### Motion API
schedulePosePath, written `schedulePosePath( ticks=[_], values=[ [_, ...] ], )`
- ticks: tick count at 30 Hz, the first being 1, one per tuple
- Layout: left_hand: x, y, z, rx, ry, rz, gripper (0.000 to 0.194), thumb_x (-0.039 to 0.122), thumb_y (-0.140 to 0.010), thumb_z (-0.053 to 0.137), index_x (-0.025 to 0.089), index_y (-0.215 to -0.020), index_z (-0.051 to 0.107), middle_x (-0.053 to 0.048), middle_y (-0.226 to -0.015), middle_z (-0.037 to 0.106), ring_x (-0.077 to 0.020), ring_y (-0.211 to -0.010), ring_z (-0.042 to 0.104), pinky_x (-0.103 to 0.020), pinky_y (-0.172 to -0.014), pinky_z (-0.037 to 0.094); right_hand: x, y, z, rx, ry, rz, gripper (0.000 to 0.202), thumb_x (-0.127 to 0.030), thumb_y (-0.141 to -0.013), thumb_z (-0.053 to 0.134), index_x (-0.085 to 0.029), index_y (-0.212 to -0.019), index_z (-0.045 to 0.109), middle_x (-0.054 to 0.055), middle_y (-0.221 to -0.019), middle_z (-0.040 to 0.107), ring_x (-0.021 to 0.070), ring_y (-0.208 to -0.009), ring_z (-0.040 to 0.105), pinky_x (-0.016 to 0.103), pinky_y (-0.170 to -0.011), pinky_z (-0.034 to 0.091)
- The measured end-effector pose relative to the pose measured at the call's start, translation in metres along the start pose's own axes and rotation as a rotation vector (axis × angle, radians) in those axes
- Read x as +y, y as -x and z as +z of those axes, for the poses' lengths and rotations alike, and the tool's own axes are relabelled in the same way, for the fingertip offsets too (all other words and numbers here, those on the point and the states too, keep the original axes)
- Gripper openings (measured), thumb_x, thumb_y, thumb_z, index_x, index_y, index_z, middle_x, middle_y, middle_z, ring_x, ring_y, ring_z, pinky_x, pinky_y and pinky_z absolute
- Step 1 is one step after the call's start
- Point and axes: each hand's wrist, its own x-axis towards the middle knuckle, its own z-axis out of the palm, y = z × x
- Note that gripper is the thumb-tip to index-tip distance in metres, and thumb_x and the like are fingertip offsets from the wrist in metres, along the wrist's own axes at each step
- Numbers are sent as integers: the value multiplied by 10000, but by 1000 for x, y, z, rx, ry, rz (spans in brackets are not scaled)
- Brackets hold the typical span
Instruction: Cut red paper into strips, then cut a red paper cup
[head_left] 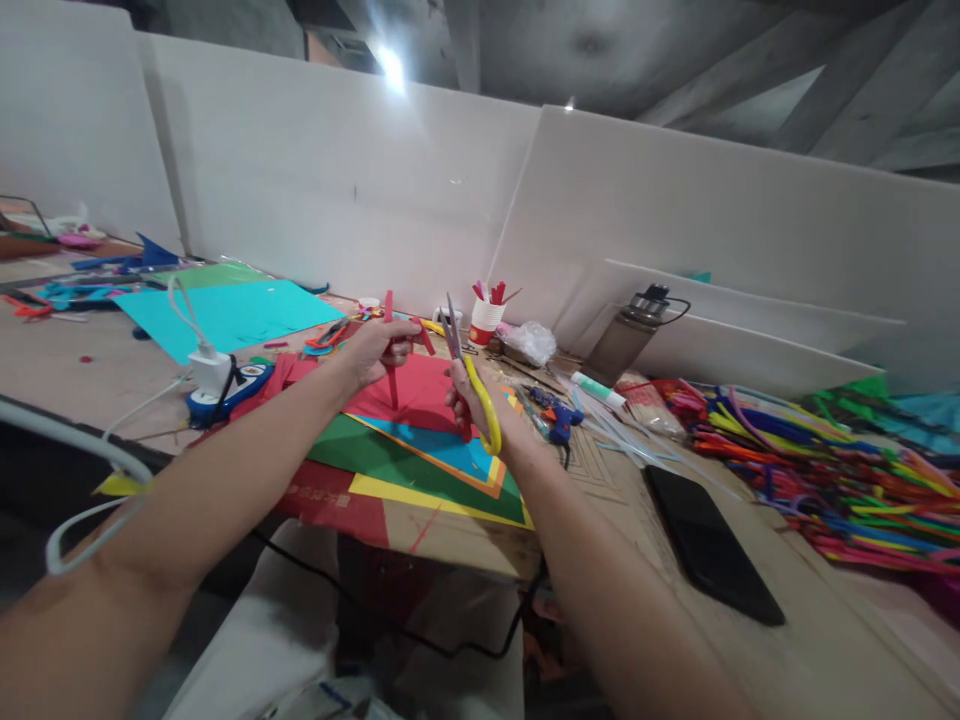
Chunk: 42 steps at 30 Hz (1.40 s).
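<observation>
My left hand [382, 350] is closed on red paper strips [390, 388]. One strip runs upright through the fingers, and a short folded end sticks out to the right. In my right hand [466, 398] are scissors with yellow handles [486, 410], their metal blades [451, 328] pointing up and slightly apart. A bit of red shows below the right fingers; what it is I cannot make out. Beneath both hands lies a red sheet [427, 385] on a stack of coloured paper, with a blue sheet [457, 448] and a green sheet [360, 455] showing under it.
Right of the stack are a blue glue gun [562, 422], a glue stick [598, 390], a bottle [624, 335], a black phone [709, 540] and many pipe cleaners [847, 480]. A paper cup [486, 318] stands behind. Leftward are a power strip [225, 395] and a cyan sheet [232, 315].
</observation>
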Motion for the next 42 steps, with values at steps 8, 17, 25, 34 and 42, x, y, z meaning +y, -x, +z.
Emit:
schedulePosePath(
  ticks=[8,17,25,34,42],
  values=[
    [5,-9,-15,24,38,-28,76,77,-687,644,91,-671,571,35,-546,463,8,-369,298,-116,-313,146,-6,9,0,-134,79,55,447,-614,-891,439,-192,-1010,524,-25,-633,534,66,-452,447,166,-395,318],
    [2,-3,-4,42,-22,5,75,85,-689,643,86,-658,574,39,-525,439,7,-374,281,-127,-326,149,-10,6,-2,-151,179,37,453,-632,-862,479,-183,-914,516,-27,-619,531,67,-452,460,170,-413,369],
    [-1,-3,-1,36,-72,4,83,102,-680,643,97,-665,562,57,-504,399,6,-369,254,-139,-338,126,-10,9,-1,-154,164,47,492,-654,-861,457,-182,-968,546,-27,-617,522,68,-433,452,171,-391,352],
    [-5,-3,-1,34,-128,68,101,132,-686,646,104,-653,554,19,-547,490,6,-384,285,-150,-356,157,-5,10,-1,-148,143,34,568,-706,-851,405,-185,-1024,550,-34,-602,495,77,-410,443,179,-346,356],
    [-8,1,4,44,-143,97,132,159,-693,664,110,-644,550,32,-521,476,-2,-386,292,-165,-359,153,-7,10,0,-134,110,65,565,-702,-833,452,-169,-994,552,-37,-592,497,70,-407,436,177,-358,354]
  ],
)
